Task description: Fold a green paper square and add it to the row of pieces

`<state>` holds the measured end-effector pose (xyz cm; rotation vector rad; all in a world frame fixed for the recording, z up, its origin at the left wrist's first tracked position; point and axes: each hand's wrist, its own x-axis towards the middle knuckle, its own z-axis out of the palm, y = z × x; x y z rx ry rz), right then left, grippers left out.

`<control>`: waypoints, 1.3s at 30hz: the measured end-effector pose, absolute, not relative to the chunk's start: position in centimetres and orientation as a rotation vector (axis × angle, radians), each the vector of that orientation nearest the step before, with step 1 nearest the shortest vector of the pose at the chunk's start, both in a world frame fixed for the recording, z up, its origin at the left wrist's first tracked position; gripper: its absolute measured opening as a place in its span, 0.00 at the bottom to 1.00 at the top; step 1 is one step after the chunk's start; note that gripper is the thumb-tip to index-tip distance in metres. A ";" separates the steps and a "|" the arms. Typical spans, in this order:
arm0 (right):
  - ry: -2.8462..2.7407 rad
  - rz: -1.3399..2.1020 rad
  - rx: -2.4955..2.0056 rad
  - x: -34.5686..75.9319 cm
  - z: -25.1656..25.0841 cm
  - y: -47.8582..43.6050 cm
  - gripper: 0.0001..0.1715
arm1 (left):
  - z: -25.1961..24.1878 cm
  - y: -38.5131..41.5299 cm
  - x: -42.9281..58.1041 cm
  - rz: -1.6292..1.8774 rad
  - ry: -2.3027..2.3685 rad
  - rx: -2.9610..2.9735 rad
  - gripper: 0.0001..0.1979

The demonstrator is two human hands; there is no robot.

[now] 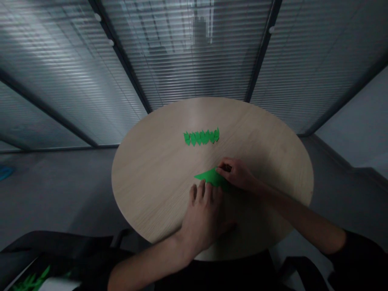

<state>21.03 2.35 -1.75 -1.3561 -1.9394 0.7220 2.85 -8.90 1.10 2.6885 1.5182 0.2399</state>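
Inspecting the worktop, we are finding the left hand, outspread, seemingly bracing the near edge of the green paper, the right hand pinching its far edge, and a row of green pieces lying beyond, presumably to leave both hands room.

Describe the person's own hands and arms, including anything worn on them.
The left hand and right hand are ungloved, with no rings or watches visible. Dark, apparently black sleeves leave the forearms bare. No markings can be made out.
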 end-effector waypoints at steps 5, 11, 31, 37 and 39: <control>-1.698 0.965 -1.267 21.3 -1.7 3.0 0.14 | 1.9 -6.7 0.9 0.332 1.415 2.620 0.23; -1.470 1.219 -1.265 21.4 -0.6 2.9 0.18 | 3.1 -2.0 -0.4 0.598 1.339 2.444 0.22; -1.212 1.594 -1.018 22.0 -0.6 2.6 0.24 | 0.3 0.4 -0.3 0.997 0.923 2.364 0.24; -1.124 1.724 -0.937 22.0 -0.5 2.8 0.26 | -0.1 0.8 -0.5 1.057 0.839 2.449 0.25; -1.092 1.735 -0.930 22.1 -0.4 2.8 0.26 | -0.2 0.7 -0.6 1.052 0.814 2.476 0.25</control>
